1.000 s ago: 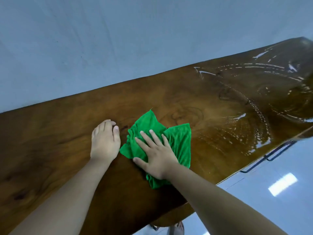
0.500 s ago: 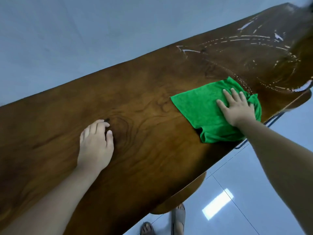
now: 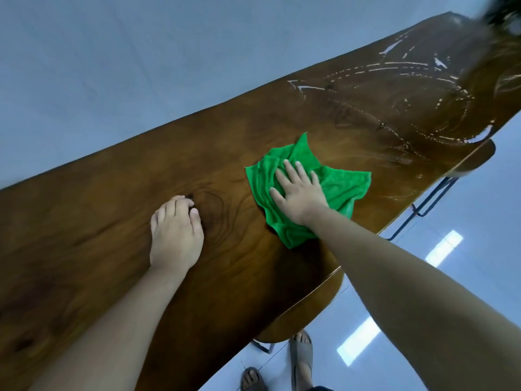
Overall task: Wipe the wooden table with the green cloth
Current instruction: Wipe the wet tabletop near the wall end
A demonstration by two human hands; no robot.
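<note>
The long dark wooden table (image 3: 118, 215) runs diagonally from lower left to upper right. A crumpled green cloth (image 3: 338, 187) lies near its middle, close to the near edge. My right hand (image 3: 298, 193) presses flat on the cloth with fingers spread, covering its centre. My left hand (image 3: 176, 232) rests palm down on the bare wood to the left of the cloth, fingers together, holding nothing. White wet streaks (image 3: 394, 69) curve across the table's far right part.
A pale wall (image 3: 141, 66) backs the table's far edge. Two wooden stools (image 3: 307, 311) with metal legs (image 3: 423, 210) tuck under the near edge. My sandalled feet (image 3: 301, 354) stand on the glossy tiled floor (image 3: 465, 277).
My right hand has dragged the cloth back leftward from the wet streaks toward the table's middle, bunching it up. My left hand stays planted on the wood.
</note>
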